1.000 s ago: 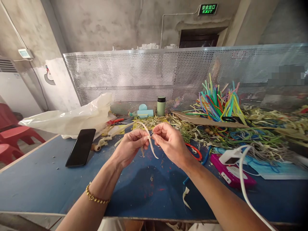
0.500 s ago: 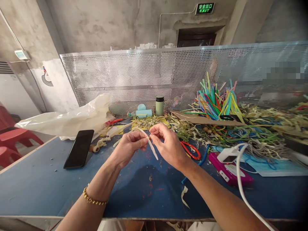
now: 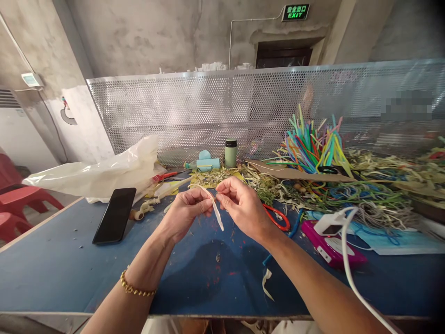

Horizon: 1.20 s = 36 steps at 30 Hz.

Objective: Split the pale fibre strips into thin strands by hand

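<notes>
Over the middle of the blue table, my left hand (image 3: 193, 211) pinches a thin whitish strip (image 3: 217, 216) between thumb and fingers. One end of the strip hangs down past the fingertips; the rest arches up behind the hand. Close beside it, my right hand (image 3: 243, 208) has thumb and forefinger brought together at the strip's edge. Whatever lies between those right fingertips is too small to make out. A short pale scrap (image 3: 267, 285) lies on the table below the right forearm.
A black phone (image 3: 114, 215) and a plastic bag (image 3: 100, 171) lie left. Behind stand a green bottle (image 3: 230, 154) and a perforated metal screen (image 3: 194, 111). To the right are colourful strips (image 3: 313, 144), a red coil (image 3: 281, 220), a magenta box (image 3: 333, 250) and a white cable (image 3: 346, 250).
The strip's hanging end has swung slightly left and hangs steeper. Both hands stay in nearly the same place, close together.
</notes>
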Tool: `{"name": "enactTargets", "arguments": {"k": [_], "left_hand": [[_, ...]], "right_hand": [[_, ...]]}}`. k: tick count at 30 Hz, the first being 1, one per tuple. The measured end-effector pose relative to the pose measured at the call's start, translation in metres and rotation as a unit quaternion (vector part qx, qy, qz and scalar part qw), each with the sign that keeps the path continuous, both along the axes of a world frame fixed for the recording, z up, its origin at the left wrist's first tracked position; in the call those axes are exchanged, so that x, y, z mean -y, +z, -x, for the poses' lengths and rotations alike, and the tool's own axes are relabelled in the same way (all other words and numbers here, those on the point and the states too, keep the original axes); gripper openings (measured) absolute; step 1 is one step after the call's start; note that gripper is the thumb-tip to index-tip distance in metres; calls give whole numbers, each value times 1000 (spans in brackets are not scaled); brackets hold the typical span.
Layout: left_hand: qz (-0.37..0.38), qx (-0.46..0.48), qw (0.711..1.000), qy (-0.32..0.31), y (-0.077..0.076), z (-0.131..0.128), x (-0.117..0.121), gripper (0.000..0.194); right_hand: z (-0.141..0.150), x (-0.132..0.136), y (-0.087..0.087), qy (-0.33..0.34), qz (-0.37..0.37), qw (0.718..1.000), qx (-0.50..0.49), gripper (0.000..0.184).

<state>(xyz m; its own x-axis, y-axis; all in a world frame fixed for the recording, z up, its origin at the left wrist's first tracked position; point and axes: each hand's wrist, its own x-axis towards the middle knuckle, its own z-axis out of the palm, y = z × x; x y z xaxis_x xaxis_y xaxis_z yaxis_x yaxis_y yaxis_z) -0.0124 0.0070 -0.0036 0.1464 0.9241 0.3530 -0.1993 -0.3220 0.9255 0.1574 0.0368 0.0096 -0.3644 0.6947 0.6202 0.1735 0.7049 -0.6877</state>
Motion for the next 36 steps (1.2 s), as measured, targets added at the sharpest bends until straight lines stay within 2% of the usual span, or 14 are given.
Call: {"name": "enactTargets", "arguments": {"k": [6, 10, 15, 18, 23, 26, 29, 32, 36], "left_hand": [[-11, -109, 994, 28, 3, -2, 2, 15], [10, -107, 994, 14, 1, -3, 2, 14], [27, -57, 998, -14, -2, -2, 2, 12], [39, -11, 998, -46, -2, -1, 2, 13], [66, 23, 996, -57, 0, -1, 2, 16], [53, 17, 998, -27, 0, -1, 2, 15], [16, 25, 999, 41, 0, -1, -1, 13], [-2, 21, 995, 93, -2, 0, -3, 13], [-2, 11, 995, 102, -4, 0, -5, 16]], "right_hand": [[-4, -1, 9, -32, -106, 992, 65, 16], [-5, 0, 10, 7, -42, 996, 73, 11], [-7, -3, 8, 80, 42, 996, 19, 11], [-3, -1, 5, 112, 54, 992, -15, 11], [5, 2, -1, 93, 38, 994, -36, 14], [3, -1, 0, 15, -1, 1000, -18, 12], [-1, 1, 5, -67, -44, 997, -6, 18], [-2, 7, 9, -24, -5, 999, 24, 26], [0, 10, 9, 23, 36, 999, 29, 16]]}}
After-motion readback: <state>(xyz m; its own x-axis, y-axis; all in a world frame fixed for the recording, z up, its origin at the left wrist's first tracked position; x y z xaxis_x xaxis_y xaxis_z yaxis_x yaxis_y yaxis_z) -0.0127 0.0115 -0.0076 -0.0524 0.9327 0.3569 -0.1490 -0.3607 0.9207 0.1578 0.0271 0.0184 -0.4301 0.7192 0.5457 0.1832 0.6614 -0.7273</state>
